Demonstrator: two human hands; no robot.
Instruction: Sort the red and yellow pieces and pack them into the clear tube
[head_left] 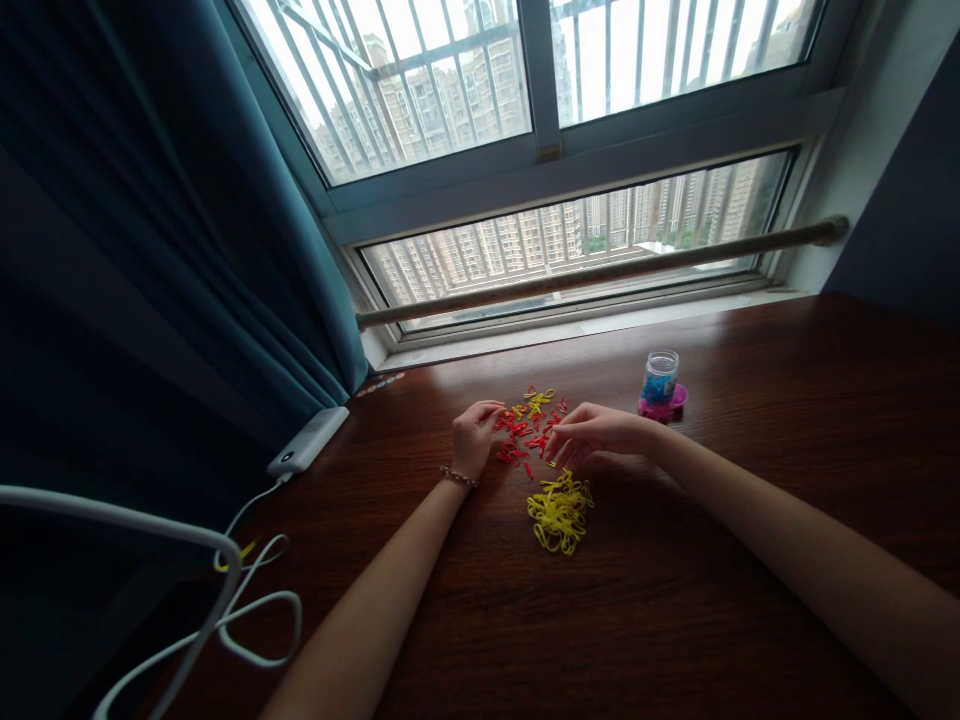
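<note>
My left hand (474,437), with a beaded bracelet at the wrist, rests at the left edge of a loose heap of small red rubber bands (514,425). Its index finger and thumb reach towards the heap and look apart. From the right, my right hand (592,430) hangs over the heap's other side, fingers bent down and spread. A yellow bit lies by its fingertips; whether it is gripped is unclear. Some yellow bands (538,404) are mixed in at the heap's far side. Nearer me lies a larger pile of yellow rubber bands (560,512).
An uncapped clear jar (661,378) with blue contents stands behind my right forearm, beside a pink lid (680,397). A white power strip (309,441) and looping cable (259,600) lie left on the brown table (480,640). A blue curtain (247,250) and barred window border it.
</note>
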